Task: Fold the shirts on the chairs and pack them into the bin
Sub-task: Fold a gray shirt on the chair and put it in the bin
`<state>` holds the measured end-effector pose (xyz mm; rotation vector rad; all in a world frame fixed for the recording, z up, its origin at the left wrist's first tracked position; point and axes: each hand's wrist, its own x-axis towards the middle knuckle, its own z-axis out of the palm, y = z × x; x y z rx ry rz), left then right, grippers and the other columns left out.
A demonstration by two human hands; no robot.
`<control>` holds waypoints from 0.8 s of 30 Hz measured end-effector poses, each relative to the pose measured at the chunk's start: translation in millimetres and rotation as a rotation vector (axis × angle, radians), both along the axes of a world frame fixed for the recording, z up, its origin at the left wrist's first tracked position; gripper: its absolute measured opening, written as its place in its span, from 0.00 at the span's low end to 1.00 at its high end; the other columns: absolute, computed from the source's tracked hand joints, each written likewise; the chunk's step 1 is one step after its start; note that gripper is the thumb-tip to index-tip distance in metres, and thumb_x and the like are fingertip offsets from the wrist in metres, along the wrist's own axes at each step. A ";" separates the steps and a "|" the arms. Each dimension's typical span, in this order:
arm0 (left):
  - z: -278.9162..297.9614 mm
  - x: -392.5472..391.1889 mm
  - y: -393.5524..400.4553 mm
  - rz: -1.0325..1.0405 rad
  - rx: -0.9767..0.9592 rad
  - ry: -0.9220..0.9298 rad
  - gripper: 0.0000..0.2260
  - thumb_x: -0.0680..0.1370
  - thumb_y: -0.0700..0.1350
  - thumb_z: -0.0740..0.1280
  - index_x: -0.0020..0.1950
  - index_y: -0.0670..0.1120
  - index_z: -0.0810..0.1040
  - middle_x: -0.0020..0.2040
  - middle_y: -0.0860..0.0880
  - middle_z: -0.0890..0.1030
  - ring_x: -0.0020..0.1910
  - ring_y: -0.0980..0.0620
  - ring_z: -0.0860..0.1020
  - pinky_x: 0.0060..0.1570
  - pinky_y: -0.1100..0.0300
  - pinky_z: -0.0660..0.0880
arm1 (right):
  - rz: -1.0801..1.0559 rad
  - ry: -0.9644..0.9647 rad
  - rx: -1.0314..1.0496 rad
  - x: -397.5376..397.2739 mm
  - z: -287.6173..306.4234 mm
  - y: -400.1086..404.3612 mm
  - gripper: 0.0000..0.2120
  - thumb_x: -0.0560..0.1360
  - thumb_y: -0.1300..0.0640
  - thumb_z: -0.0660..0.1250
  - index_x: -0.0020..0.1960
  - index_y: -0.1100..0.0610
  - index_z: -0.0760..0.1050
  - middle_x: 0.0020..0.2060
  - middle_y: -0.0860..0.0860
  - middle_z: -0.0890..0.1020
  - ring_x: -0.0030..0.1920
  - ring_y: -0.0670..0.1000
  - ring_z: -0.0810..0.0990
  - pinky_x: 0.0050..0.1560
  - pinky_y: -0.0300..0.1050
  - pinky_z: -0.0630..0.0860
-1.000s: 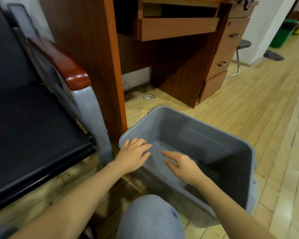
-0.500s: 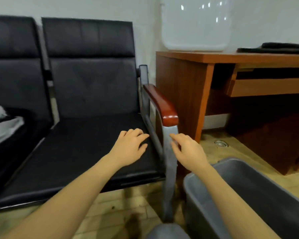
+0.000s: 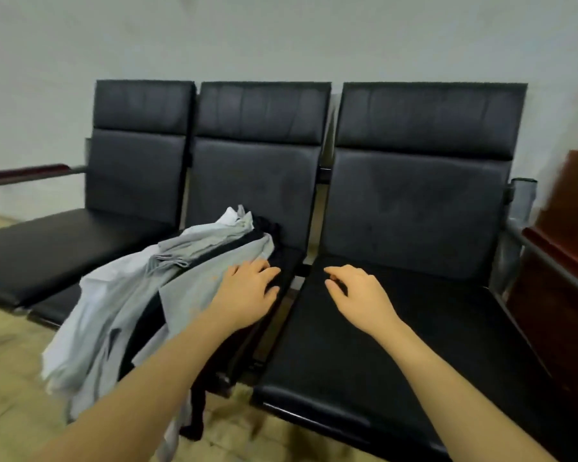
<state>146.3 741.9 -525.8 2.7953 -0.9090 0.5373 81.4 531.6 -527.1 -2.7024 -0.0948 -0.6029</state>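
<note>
Left hand (image 3: 247, 293) and right hand (image 3: 357, 293) loose, holding nothing. Rumpled grey-white-black shirt pile (image 3: 154, 288) at 9 o'clock: pinch only the top shirt's shoulders, lift clear.

I see two bare forearms, no sleeve on either one. My left hand (image 3: 247, 295) and right hand (image 3: 359, 295) carry no gloves, rings or watch.

**Surfaces and finishes**

Three black chairs (image 3: 411, 208) are upholstered in leather-like padding with a dull sheen. Soft matt cloth is seen in the heap of grey, white and black shirts (image 3: 141, 295). A glossy reddish wooden armrest (image 3: 24, 173) is carried on grey metal.
</note>
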 end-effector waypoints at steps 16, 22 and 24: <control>-74.2 72.7 131.7 0.217 -0.078 0.111 0.24 0.73 0.60 0.53 0.54 0.49 0.82 0.56 0.48 0.81 0.53 0.46 0.80 0.50 0.49 0.73 | 0.155 0.215 0.230 152.3 -74.2 168.1 0.09 0.75 0.47 0.66 0.55 0.47 0.74 0.54 0.43 0.75 0.59 0.46 0.70 0.52 0.43 0.52; -82.8 74.2 128.8 0.205 -0.255 0.050 0.29 0.73 0.61 0.49 0.65 0.47 0.76 0.60 0.50 0.76 0.58 0.47 0.74 0.55 0.53 0.65 | 0.101 0.078 0.300 141.9 -72.9 171.8 0.05 0.75 0.57 0.68 0.41 0.53 0.74 0.44 0.44 0.75 0.51 0.46 0.70 0.45 0.40 0.50; -81.3 71.9 128.1 0.207 -0.309 0.021 0.31 0.74 0.62 0.47 0.68 0.48 0.73 0.60 0.50 0.76 0.59 0.48 0.73 0.56 0.55 0.62 | 0.119 -0.008 0.416 134.6 -64.1 162.0 0.06 0.75 0.60 0.67 0.40 0.53 0.75 0.47 0.42 0.76 0.51 0.45 0.70 0.47 0.40 0.52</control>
